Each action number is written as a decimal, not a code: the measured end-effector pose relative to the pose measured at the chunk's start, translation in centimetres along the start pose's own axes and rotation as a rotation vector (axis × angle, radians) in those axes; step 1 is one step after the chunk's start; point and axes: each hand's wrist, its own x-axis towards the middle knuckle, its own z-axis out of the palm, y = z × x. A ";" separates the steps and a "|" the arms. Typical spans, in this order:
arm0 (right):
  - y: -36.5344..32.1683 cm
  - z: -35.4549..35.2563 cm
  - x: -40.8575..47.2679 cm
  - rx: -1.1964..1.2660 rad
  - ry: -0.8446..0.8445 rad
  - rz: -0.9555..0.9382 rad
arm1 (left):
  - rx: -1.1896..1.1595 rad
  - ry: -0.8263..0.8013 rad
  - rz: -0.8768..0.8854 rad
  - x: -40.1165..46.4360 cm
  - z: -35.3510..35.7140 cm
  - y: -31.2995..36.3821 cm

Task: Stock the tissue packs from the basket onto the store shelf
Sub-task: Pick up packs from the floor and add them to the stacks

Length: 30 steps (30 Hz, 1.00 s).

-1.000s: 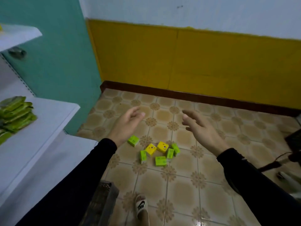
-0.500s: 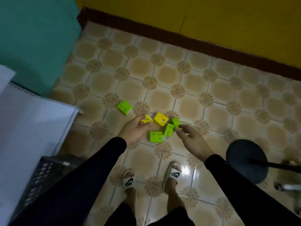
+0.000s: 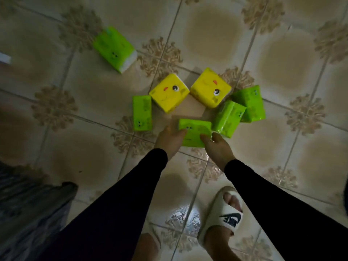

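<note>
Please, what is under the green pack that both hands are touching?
Floor tile shows around the green pack. The left hand and right hand hold its near edge; what lies directly beneath it is covered.

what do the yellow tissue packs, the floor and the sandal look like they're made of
Yellow tissue packs: thin, slightly shiny plastic film over white tissue, judging by the soft, puffy edges and printed faces. Floor: glazed ceramic tile, with grout lines and a bright glare spot. Sandal: matte white moulded foam or rubber; hard to tell which.

Both hands, left hand (image 3: 169, 137) and right hand (image 3: 216, 147), grip a green tissue pack (image 3: 194, 131) on the tiled floor (image 3: 94, 102).
</note>
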 end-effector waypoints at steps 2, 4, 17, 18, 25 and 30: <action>2.3 2.1 3.0 0.034 0.025 -0.003 | -0.073 -0.020 -0.044 3.9 1.8 -2.3; 3.8 3.3 4.7 0.066 0.055 -0.003 | -0.152 -0.049 -0.056 6.2 3.3 -3.7; -8.6 -5.1 -9.5 0.160 0.166 -0.300 | -0.073 0.117 0.235 -8.8 -5.4 7.3; -10.6 -6.3 -11.5 0.164 0.182 -0.337 | -0.089 0.144 0.263 -11.1 -6.8 9.1; -28.0 -16.7 -31.9 0.183 0.254 -0.669 | -0.197 0.282 0.544 -32.9 -20.0 22.2; -36.7 -22.1 -47.6 0.246 0.240 -0.941 | -0.264 0.350 0.752 -49.3 -28.3 27.5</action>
